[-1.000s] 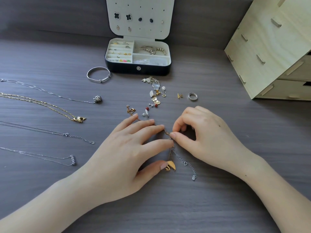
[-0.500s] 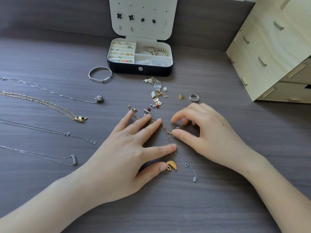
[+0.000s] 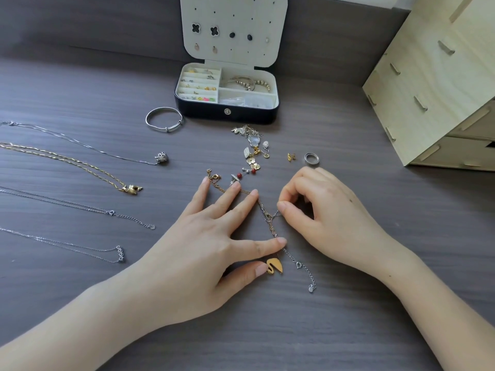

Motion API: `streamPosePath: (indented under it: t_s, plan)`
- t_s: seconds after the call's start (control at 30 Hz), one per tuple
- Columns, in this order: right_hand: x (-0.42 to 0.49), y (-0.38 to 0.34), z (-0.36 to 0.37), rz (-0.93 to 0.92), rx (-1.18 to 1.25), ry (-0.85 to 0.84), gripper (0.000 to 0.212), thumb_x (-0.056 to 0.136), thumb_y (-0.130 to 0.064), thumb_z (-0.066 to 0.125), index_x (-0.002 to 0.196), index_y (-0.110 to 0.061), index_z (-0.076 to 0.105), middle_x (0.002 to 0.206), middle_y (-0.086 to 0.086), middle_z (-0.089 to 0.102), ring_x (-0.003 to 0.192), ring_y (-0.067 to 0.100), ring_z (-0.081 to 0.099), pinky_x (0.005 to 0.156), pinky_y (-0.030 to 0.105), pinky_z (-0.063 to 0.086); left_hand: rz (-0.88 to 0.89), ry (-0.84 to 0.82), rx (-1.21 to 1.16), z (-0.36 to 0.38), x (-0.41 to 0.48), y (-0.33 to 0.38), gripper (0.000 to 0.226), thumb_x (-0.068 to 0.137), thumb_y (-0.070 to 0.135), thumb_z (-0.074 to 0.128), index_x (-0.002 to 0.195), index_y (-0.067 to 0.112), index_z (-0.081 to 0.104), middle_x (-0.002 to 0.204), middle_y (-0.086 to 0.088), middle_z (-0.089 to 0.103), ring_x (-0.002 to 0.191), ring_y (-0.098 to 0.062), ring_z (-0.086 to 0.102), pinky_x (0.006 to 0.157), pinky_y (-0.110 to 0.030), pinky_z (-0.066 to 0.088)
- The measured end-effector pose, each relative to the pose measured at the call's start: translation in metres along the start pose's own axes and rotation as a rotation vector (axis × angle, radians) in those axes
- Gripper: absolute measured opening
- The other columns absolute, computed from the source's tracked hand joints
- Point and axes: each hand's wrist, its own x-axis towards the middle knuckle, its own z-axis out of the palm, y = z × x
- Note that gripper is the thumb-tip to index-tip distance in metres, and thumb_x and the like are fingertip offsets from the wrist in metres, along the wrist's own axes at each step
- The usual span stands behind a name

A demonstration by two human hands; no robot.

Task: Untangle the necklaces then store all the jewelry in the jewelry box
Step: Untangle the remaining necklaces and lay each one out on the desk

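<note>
Left fingers [image 3: 237,207]: spread wide, flat, palm down; middle, ring and index tips press tangle [image 3: 267,218] onto table [image 3: 267,333]; curled round nothing.
Left hand [image 3: 198,253]: at 8 o'clock of tangle; forearm enters from lower left corner.
Right fingers [image 3: 292,211]: curled narrow; thumb and index tips pinch a thin silver strand of tangle.
Right hand [image 3: 334,218]: at 3 o'clock of tangle, knuckles up.
Tangle: gold and silver chains twisted together, flat on table between hands, running 11 to 5 o'clock; gold clasp end beside left little finger.
Pendant [image 3: 274,265]: gold, at 6 o'clock end of tangle, against left thumb tip.
Tail [image 3: 308,277]: silver extender chain, loose, at 4 o'clock of pendant.
Necklaces [image 3: 131,189]: four, laid apart at 9 o'clock of left hand; top silver with bead, next gold with charm, lower two thin silver.
Bangle [image 3: 164,119]: silver, at 8 o'clock of box [image 3: 227,113], near, not touching.
Box: at 12 o'clock of hands, lid upright with studs pinned in it; left slots hold small pieces, back right compartment holds bracelets; front right contents unclear.
Pile [image 3: 251,153]: earrings and charms, at 6 o'clock of box, between box and hands.
Stud [image 3: 292,156]: gold, at 3 o'clock of pile.
Ring [image 3: 311,159]: silver, just right of stud, at 12 o'clock of right hand.
Drawers [image 3: 428,89]: pale wood unit, at 2 o'clock of hands.
</note>
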Motion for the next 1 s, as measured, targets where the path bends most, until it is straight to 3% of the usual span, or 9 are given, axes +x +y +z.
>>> streamPosePath:
  t_s: [0.1,0.27,0.4,0.5,0.67,0.83,1.0]
  plan:
    - [0.000,0.001,-0.001,0.009,0.012,0.001,0.008,0.081,-0.037,0.051,0.079,-0.030,0.054,0.080,-0.015,0.052,0.080,0.006,0.045,0.073,0.024,0.037,0.002,0.002,-0.015,0.000,0.000,-0.001,0.036,0.093,0.048,0.037,0.124,0.047,0.056,0.140,-0.019,0.047,0.128,-0.042,0.043,0.103,-0.068,0.027]
    - [-0.002,0.000,-0.001,-0.017,-0.002,-0.008,0.027,0.076,-0.054,0.047,0.081,-0.029,0.058,0.080,-0.014,0.053,0.080,0.008,0.046,0.070,0.022,0.038,-0.053,0.120,-0.119,-0.008,0.002,0.000,0.034,0.090,0.046,0.047,0.119,0.040,0.063,0.141,-0.011,0.047,0.131,-0.034,0.043,0.107,-0.060,0.027]
    - [-0.003,-0.002,-0.003,0.020,0.005,-0.048,0.014,0.075,-0.046,0.054,0.072,-0.032,0.056,0.078,-0.013,0.054,0.078,0.006,0.044,0.069,0.019,0.035,-0.122,0.212,-0.114,-0.013,0.005,-0.001,0.026,0.087,0.043,0.051,0.102,0.039,0.072,0.135,-0.007,0.054,0.125,-0.031,0.050,0.109,-0.057,0.026]
    - [-0.006,-0.004,-0.007,0.036,-0.025,-0.099,0.012,0.076,-0.043,0.056,0.068,-0.035,0.051,0.076,-0.014,0.054,0.079,0.003,0.044,0.066,0.015,0.032,-0.131,0.161,-0.073,-0.009,0.006,-0.002,0.028,0.086,0.046,0.051,0.103,0.038,0.072,0.135,-0.009,0.053,0.125,-0.033,0.049,0.108,-0.060,0.024]
    - [-0.008,-0.004,-0.021,0.091,-0.044,-0.228,0.015,0.077,-0.038,0.062,0.066,-0.031,0.054,0.076,-0.015,0.055,0.077,0.001,0.045,0.067,0.022,0.035,-0.147,0.071,-0.039,-0.006,0.006,-0.002,0.035,0.088,0.052,0.045,0.109,0.038,0.069,0.136,-0.011,0.052,0.127,-0.034,0.046,0.108,-0.062,0.023]
    - [-0.002,-0.009,-0.016,0.198,0.022,-0.116,0.031,0.074,-0.057,0.054,0.064,-0.027,0.056,0.060,-0.013,0.055,0.064,0.000,0.051,0.054,0.019,0.030,-0.138,0.078,-0.051,-0.006,0.006,-0.001,0.033,0.087,0.049,0.047,0.107,0.037,0.070,0.132,-0.011,0.055,0.126,-0.033,0.048,0.108,-0.061,0.023]
    - [0.005,-0.010,-0.007,0.274,-0.014,-0.041,0.032,0.073,-0.055,0.066,0.064,-0.026,0.056,0.055,-0.011,0.054,0.058,0.002,0.050,0.053,0.021,0.030,-0.124,0.106,-0.066,-0.007,0.005,-0.002,0.030,0.087,0.047,0.048,0.102,0.035,0.072,0.126,-0.010,0.059,0.123,-0.031,0.051,0.108,-0.059,0.026]
